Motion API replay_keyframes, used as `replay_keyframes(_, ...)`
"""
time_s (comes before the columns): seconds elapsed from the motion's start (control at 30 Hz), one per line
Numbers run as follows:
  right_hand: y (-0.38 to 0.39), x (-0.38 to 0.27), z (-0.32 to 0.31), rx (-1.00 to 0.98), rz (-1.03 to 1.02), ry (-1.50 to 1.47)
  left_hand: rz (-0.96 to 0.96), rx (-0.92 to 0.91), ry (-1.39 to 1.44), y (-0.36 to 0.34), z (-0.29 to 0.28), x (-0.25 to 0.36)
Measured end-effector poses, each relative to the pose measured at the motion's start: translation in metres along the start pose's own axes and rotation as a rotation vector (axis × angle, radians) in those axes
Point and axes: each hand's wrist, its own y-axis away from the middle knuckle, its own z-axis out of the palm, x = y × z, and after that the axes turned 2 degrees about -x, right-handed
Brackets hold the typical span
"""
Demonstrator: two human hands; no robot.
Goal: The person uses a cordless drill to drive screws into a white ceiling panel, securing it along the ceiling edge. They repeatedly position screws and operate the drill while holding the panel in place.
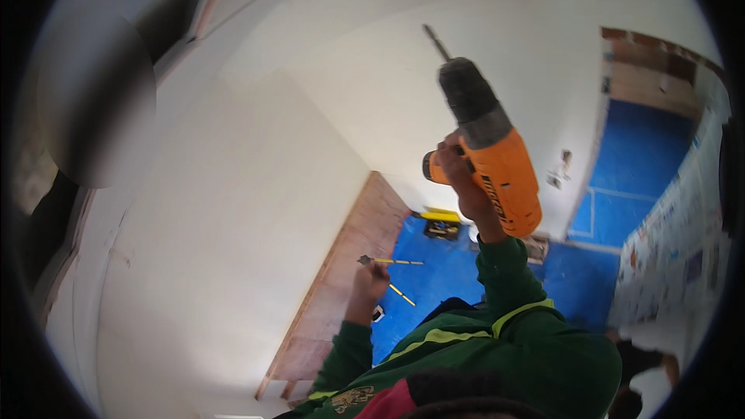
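An orange and black cordless drill (508, 171) is raised high in front of the white wall, gripped by the handle in my right hand (458, 178). Its long thin bit (436, 43) points up and a little left. Lower down and to the left, my left hand (370, 285) is closed, with a small dark object (364, 260) at its fingertips, too small to name. Beside that hand, two thin yellow strips with dark marks (402, 262) show against the blue floor; whether the hand touches them I cannot tell.
Wood panelling (334, 287) lines the foot of the left wall. A yellow-topped toolbox (441, 225) stands on the blue floor (442, 264) near the corner. A doorway (640, 163) opens at right, beside a wall covered in printed sheets (667, 248). Another person (648, 365) shows at lower right.
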Motion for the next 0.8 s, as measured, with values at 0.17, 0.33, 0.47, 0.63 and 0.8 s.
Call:
replay_keyframes(0.17,0.031,0.017,-0.025,0.02,0.075,0.241,-0.285,0.022,0.099,-0.003,-0.116,-0.091)
replay_keyframes(0.33,0.042,0.033,-0.025,-0.017,0.103,0.22,-0.326,-0.171,-0.07,0.058,-0.068,-0.113)
replay_keyframes(0.47,0.04,0.031,-0.01,0.021,0.197,0.055,-0.401,-0.177,-0.516,0.1,-0.041,-0.1)
replay_keyframes(0.63,0.029,0.033,-0.004,0.085,0.227,-0.06,-0.322,-0.244,-0.718,0.107,-0.057,-0.089)
replay_keyframes(0.8,0.025,0.037,-0.012,0.078,0.277,-0.099,-0.289,-0.318,-0.901,0.095,-0.07,-0.094)
